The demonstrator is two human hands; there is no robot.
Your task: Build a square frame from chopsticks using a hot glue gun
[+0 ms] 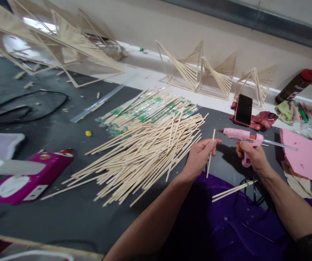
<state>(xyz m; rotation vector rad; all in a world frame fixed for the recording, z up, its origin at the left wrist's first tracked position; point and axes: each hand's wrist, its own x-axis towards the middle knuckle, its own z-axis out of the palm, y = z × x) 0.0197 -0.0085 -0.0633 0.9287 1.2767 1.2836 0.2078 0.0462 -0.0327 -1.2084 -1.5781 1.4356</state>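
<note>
Between the fingers of my left hand [201,156] is a thin wooden stick [209,163], tilted close to upright. My right hand [254,156] grips a pink hot glue gun [240,135], a clear glue stick [281,145] jutting from its back. The gun's nozzle points left and sits close to the top of the wooden stick; whether they touch I cannot tell. Left of my left hand lies a large loose pile of wooden sticks [150,156]. Below my hands, two more sticks [233,191] rest side by side over purple cloth [226,224].
Plastic-wrapped sticks [147,108] lie behind the pile. Stick frames [216,78] stand along the wall, with larger ones [63,47] at back left. A phone [243,110], a bottle [294,87] and pink sheet [303,156] are at right. A magenta case [33,177] and black cable [36,92] lie left.
</note>
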